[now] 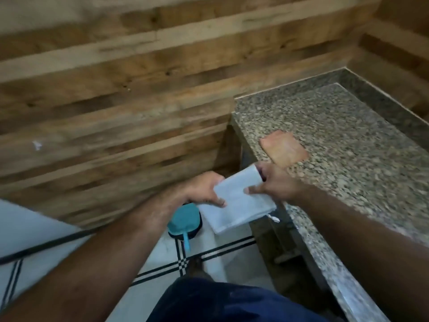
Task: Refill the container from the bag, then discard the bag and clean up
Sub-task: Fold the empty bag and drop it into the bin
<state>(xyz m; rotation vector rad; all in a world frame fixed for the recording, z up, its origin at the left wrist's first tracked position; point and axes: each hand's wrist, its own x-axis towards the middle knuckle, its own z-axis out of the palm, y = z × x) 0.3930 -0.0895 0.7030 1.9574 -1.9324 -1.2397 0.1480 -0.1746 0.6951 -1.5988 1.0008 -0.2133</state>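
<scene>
Head view, looking down beside a granite counter [348,140]. Both hands hold one flat, pale bag [236,201] in the air, off the counter's left edge and above the floor [220,249]. The left hand [204,189] grips the bag's left edge, fingers curled over it; the right hand [274,182] pinches the upper right edge, thumb on the face. The bag looks flat and slack, so it is probably empty; this is a judgement, since its contents are not visible.

Step in hand, as judged: discarding the bag. Directly below it on the floor stands one teal-lidded bin [184,220], its lid closed and a small teal pedal or handle projecting forward; whether it is indeed a waste bin cannot be confirmed. The next move calls for opening that lid, then lowering or folding the bag into it.

Count: two hands, one bag, one bin, one counter, and one reddish cloth [284,148] lying flat on the counter, close to the right hand. No container is in view.
</scene>
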